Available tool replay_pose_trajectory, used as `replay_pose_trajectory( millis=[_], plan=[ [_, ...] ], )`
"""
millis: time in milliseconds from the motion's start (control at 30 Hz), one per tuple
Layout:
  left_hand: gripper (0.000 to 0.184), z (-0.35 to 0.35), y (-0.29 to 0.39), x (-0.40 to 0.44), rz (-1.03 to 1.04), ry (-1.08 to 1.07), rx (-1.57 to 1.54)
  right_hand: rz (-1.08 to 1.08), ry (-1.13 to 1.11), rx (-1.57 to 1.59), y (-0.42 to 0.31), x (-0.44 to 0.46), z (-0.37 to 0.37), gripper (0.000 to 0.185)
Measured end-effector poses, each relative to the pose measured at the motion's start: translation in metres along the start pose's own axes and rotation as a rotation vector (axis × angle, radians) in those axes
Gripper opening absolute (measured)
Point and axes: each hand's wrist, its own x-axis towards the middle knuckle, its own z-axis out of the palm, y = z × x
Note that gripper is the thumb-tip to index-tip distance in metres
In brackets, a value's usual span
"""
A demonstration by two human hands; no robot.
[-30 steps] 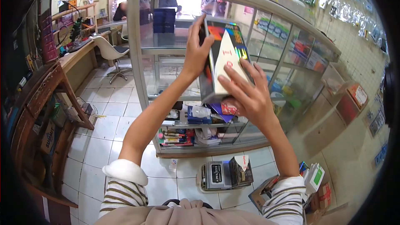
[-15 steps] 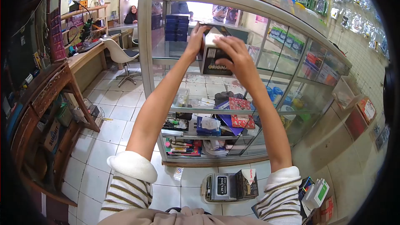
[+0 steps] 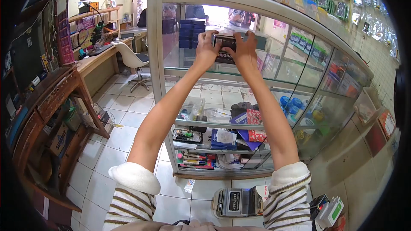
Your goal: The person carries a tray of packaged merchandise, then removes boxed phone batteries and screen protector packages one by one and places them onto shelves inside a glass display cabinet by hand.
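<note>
Upper centre of frame, left to right: blue boxes [image 3: 192,34] are sitting stacked in the glass cabinet [image 3: 157,38]; left hand [image 3: 206,50] is clasping the left side of the black box [image 3: 225,57], fingers part-curled; box is sitting between the 2 hands, lettered face facing camera, long axis seemingly running away, foreshortened; right hand [image 3: 245,49] is clasping the right side, fingers bent, spread. Neither is sitting nearer; both are touching.
</note>
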Motion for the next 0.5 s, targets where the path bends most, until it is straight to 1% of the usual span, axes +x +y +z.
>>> replay_pose_trajectory(
  millis=[33,67,100,133,167,200,233,267,300,367,400,467,500],
  plan=[
    [0.039,-0.001,0.004,0.004,-0.05,-0.041,0.085,0.127,-0.088,-0.028,-0.003,0.003,0.002,0.056],
    [0.037,-0.003,0.008,0.007,-0.099,-0.084,0.171,0.122,-0.085,-0.029,-0.003,0.007,0.007,0.056],
    [0.037,-0.001,0.002,0.011,-0.096,-0.08,0.171,0.166,-0.121,0.015,-0.001,0.012,0.015,0.055],
    [0.039,0.001,-0.006,0.015,-0.021,-0.061,0.219,0.211,-0.158,0.06,0.002,0.016,0.023,0.054],
    [0.041,0.003,-0.013,0.019,0.052,-0.042,0.266,0.208,-0.156,0.061,0.005,0.019,0.029,0.054],
    [0.041,0.006,-0.022,0.023,0.053,-0.041,0.267,0.208,-0.174,0.103,0.008,0.021,0.036,0.05],
    [0.045,0.009,-0.03,0.029,0.11,-0.056,0.355,0.205,-0.191,0.145,0.011,0.025,0.042,0.046],
    [0.05,0.012,-0.038,0.032,0.166,-0.072,0.444,0.204,-0.19,0.147,0.014,0.027,0.049,0.046],
    [0.05,0.013,-0.039,0.033,0.168,-0.07,0.447,0.212,-0.185,0.153,0.019,0.03,0.059,0.046],
    [0.05,0.016,-0.037,0.03,0.114,-0.147,0.598,0.215,-0.176,0.162,0.029,0.034,0.08,0.047],
    [0.05,0.019,-0.043,0.03,0.115,-0.144,0.601,0.197,-0.149,0.147,0.034,0.034,0.09,0.05],
    [0.059,0.025,-0.057,0.029,0.151,-0.061,0.718,0.181,-0.125,0.133,0.043,0.036,0.112,0.053],
    [0.059,0.025,-0.059,0.03,0.149,-0.066,0.717,0.198,-0.133,0.19,0.045,0.035,0.121,0.059]
  ],
)
